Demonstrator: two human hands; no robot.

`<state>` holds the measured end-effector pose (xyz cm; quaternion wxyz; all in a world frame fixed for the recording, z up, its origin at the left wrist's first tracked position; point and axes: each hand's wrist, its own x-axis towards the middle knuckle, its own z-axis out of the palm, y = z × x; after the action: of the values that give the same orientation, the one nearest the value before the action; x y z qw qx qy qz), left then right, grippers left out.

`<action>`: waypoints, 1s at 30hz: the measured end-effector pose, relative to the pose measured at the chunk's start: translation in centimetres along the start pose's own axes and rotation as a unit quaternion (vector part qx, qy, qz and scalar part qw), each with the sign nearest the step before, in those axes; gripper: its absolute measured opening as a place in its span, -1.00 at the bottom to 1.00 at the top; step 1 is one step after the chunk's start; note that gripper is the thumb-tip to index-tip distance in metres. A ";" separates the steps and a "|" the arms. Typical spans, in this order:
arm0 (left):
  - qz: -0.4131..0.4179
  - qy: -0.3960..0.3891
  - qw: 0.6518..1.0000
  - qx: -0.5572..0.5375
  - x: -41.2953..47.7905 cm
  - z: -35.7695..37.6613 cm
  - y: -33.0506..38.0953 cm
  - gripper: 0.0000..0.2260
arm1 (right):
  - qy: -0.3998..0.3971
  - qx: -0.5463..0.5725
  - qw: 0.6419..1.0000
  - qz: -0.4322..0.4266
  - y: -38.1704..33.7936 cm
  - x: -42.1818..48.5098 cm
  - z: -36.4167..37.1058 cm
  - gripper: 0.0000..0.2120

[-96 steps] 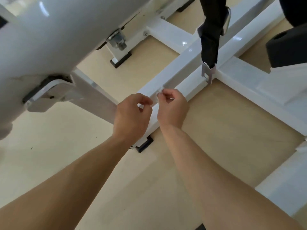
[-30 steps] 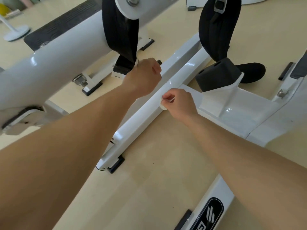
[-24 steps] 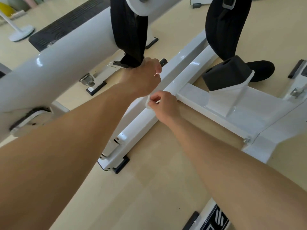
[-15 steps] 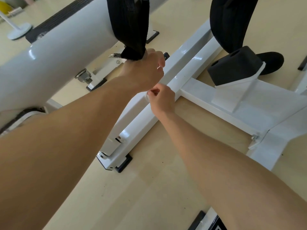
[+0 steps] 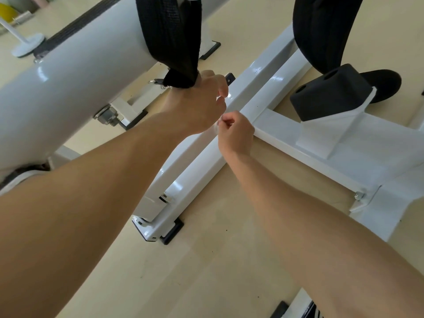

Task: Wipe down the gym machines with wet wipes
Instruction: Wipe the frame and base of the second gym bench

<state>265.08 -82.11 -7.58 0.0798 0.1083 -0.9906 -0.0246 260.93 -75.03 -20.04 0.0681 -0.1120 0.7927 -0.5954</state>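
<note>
1. Over the long white base rail (image 5: pixel 202 166) of the gym machine, the two hands come together, almost touching.
2. The right hand (image 5: pixel 236 131) pinches a small white wet wipe (image 5: pixel 216 127) between thumb and forefinger. The wipe is just above the rail's top face, near the joint where the white crossbar (image 5: pixel 321 154) meets the rail.
3. The left hand (image 5: pixel 197 104) sits just above the right with its fingers curled. Its own back hides the fingertips, so I cannot tell whether it holds a corner of the wipe.
4. A black webbing strap (image 5: pixel 169 37) hangs from the thick white tube (image 5: pixel 75 74), and its lower end touches the left wrist.
5. A second black strap (image 5: pixel 321 26) hangs farther right, above a black foam block (image 5: pixel 328 95) seated on a white bracket on the crossbar.
6. The rail's near end rests on a black rubber foot (image 5: pixel 172 232) on the pale wooden floor (image 5: pixel 183 276). A steel bolt (image 5: pixel 107 114) shows under the tube, and a round white stand base (image 5: pixel 27 45) sits far left.
7. The left forearm covers part of the rail.
</note>
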 end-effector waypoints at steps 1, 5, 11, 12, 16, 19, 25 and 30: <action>0.001 -0.001 1.000 0.003 0.0 0.0 0.0 -0.81 | 0.011 -0.002 1.000 0.004 0.2 0.3 0.0 -0.89; 0.012 0.000 1.000 0.000 0.0 0.0 -0.2 -0.80 | -0.038 0.002 0.999 -0.020 0.7 -3.0 1.4 -0.90; -0.010 0.008 1.000 -0.011 0.2 0.3 0.1 -0.84 | 0.032 0.003 0.999 -0.014 0.5 2.8 -0.7 -0.87; -0.012 0.011 1.000 -0.012 0.2 0.2 0.1 -0.84 | 0.042 0.005 0.999 -0.013 0.4 3.9 -1.1 -0.86; -0.013 0.011 1.000 -0.007 0.6 0.2 0.2 -0.86 | 0.045 -0.016 0.999 -0.020 1.0 2.1 0.2 -0.84; -0.016 0.022 1.000 -0.009 0.5 0.5 0.1 -0.86 | 0.019 -0.027 0.998 -0.053 1.1 0.6 0.2 -0.84; -0.011 0.026 1.000 0.000 -0.2 0.5 0.1 -0.84 | 0.068 -0.013 0.997 -0.024 0.3 6.8 -2.2 -0.86; -0.017 0.012 1.000 -0.004 -0.9 0.5 0.1 -0.85 | -0.014 -0.043 0.998 -0.046 1.5 2.8 -1.3 -0.80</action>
<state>265.89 -81.82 -8.20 0.0917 0.1254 -0.9875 -0.0283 257.81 -74.10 -21.00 0.0468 -0.1595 0.8106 -0.5615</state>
